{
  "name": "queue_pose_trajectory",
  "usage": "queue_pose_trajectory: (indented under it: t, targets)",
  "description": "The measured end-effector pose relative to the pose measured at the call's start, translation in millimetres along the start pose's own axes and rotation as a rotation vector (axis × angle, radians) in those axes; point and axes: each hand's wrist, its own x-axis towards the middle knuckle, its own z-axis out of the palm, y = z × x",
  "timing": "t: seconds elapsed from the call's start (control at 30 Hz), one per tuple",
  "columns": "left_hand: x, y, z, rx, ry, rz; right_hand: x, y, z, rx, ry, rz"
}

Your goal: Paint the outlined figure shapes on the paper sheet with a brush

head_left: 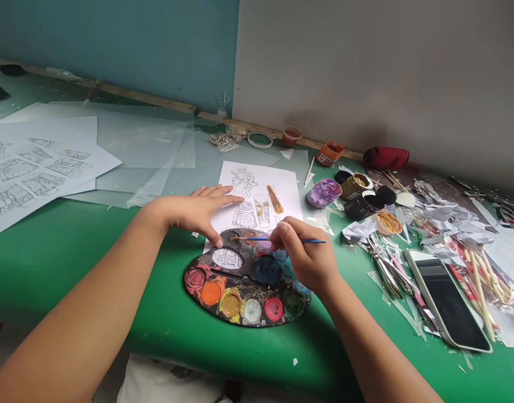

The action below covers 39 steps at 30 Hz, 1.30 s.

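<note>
1. Bare forearms [93, 302] are closest, and the right hand [305, 254] has its fingers pinched round a thin blue brush [257, 239].
2. Brush runs crosswise, tip pointing left over the upper wells of the palette [248, 286], nearer the left thumb than the right fingers.
3. Left hand [202, 208] is spread wide, gripping nothing I can see, on the drawing sheet [263, 174] just beyond the palette.
</note>
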Motion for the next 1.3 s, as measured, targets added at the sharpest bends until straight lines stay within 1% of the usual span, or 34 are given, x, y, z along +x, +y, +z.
queue_pose_trajectory:
  t: [0.1, 0.23, 0.37, 0.43, 0.53, 0.6, 0.67, 0.8, 0.87, 1.0, 1.1, 1.2, 1.3]
  targets:
    - [1, -2, 1, -0.005, 0.004, 0.000, -1, -1, 0, -0.027, -0.020, -0.014]
    - [3, -4, 3, -0.001, 0.004, 0.009, 3, -8, 1, -0.085, -0.007, -0.007]
    - [2, -3, 3, -0.006, 0.009, 0.008, 17, -18, 6, -0.119, -0.073, -0.028]
    - [2, -2, 3, -0.005, 0.011, 0.004, 23, -20, 8, -0.105, -0.108, 0.006]
    - [1, -2, 3, -0.004, 0.009, 0.002, 25, -16, 8, -0.058, -0.167, 0.095]
    - [1, -2, 3, -0.010, 0.007, 0.005, 21, -11, 8, -0.055, -0.142, 0.129]
    - [2, -2, 4, -0.016, 0.008, 0.011, 16, -8, 8, -0.078, -0.104, 0.115]
    - [3, -3, 5, -0.009, 0.010, 0.019, 11, -9, 10, -0.117, -0.114, 0.081]
    - [3, -4, 5, -0.005, 0.011, 0.020, 10, -11, 11, -0.146, -0.097, 0.070]
    - [3, -4, 5, -0.001, 0.013, 0.025, 11, -13, 10, -0.200, -0.114, 0.028]
    - [3, -4, 4, -0.001, 0.006, 0.022, 11, -14, 9, -0.220, -0.087, 0.005]
    - [3, -4, 4, -0.005, 0.009, 0.028, 10, -14, 9, -0.214, -0.118, -0.013]
    - [3, -5, 5, -0.007, 0.013, 0.033, 9, -13, 10, -0.241, -0.084, -0.017]
